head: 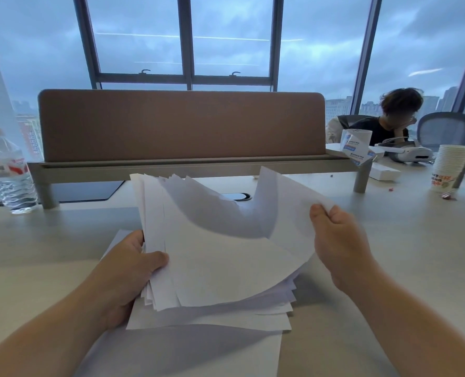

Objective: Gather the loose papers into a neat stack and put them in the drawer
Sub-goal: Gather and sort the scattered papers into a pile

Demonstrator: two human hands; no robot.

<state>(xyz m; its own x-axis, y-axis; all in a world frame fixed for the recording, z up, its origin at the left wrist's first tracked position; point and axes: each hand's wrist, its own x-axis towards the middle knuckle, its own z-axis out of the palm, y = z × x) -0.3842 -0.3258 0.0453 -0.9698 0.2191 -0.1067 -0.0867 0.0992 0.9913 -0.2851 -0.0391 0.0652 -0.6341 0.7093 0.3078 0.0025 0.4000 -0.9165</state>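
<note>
Fingers of the left hand (128,270) pinch the fanned edge of the papers (220,257), thumb on top, while the right hand (337,238) grips the raised far corner of the top sheet between thumb and fingertips. Most sheets are gathered above the table (389,240), but their edges are splayed and unsquared, and more sheets lie flat beneath. Squaring remains, and no drawer is visible.

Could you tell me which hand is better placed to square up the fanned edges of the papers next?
Probably the right hand: it only pinches a far corner, so it could let go and tap the edges. The left hand clamps the papers along their fanned side and carries them.
</note>
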